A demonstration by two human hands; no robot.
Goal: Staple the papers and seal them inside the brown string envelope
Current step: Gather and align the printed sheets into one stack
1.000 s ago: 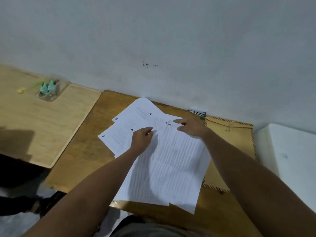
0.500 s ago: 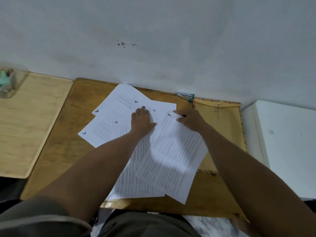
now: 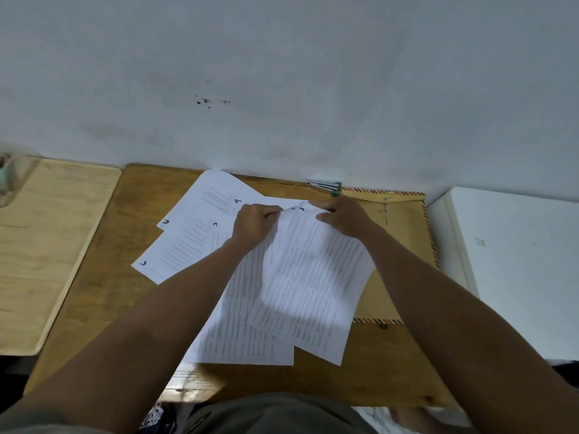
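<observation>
Several printed white papers with handwritten numbers lie fanned on the brown wooden desk. My left hand pinches the top edge of the upper sheets near the middle. My right hand grips the top right corner of the same sheets. Two sheets marked 3 and 4 stay flat to the left. The brown string envelope lies under the papers' right side, its striped border showing. A small stapler with a green end rests against the wall, just behind my right hand.
A lighter wooden board adjoins the desk on the left, with a clear glass container at its far corner. A white surface stands to the right. The grey wall runs right behind the desk.
My left hand went from lying flat on the sheets to pinching their top edge. My right hand now grips the corner, and the top sheets have lifted slightly.
</observation>
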